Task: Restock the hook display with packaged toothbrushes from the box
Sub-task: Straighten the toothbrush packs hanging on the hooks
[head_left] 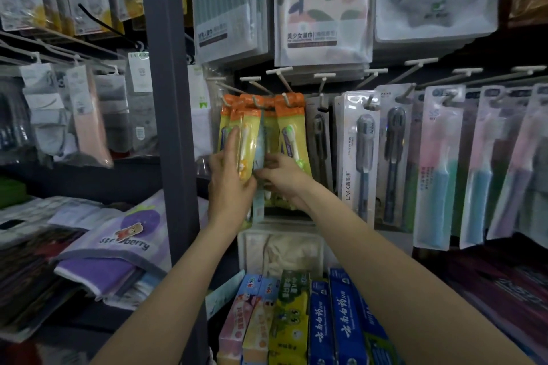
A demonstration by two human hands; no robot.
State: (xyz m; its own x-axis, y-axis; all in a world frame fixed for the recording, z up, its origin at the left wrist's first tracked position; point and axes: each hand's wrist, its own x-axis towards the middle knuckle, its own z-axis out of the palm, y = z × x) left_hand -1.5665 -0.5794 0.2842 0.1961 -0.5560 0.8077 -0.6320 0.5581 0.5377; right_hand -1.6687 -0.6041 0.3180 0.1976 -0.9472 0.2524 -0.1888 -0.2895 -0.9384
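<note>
Landmark: the grey post [167, 98] that stands up the middle of the shelves.
Orange packs [292, 133]: toothbrush packs with orange tops and yellow fronts. They hang in a bunch on white hooks [284, 72], just right of the post.
Left hand [229, 178]: up at the orange packs, close to the right of the post. It holds the front pack [247, 142]. The pointing finger lies straight up along the pack's left edge, and the thumb side wraps round its bottom end.
Right hand [281, 175]: just right of the left hand. Its fingers are bent and pinch a thin pale blue pack [259, 157] that stands on edge between the orange ones. The two hands almost touch.
Blue pack: its top reaches up near the hooks. I cannot tell if it is on a hook.
Big packs [360, 157]: long, clear toothbrush packs hang in a row farther right of the post.
Toothpaste boxes [323, 326]: blue, yellow and pink boxes stand low down, right of the post, under the arms.
Towel packs [323, 6]: hang up high, right of the post.
Sock packs [74, 115]: hang left of the post.
Purple bag [124, 246]: lies low, left of the post.
</note>
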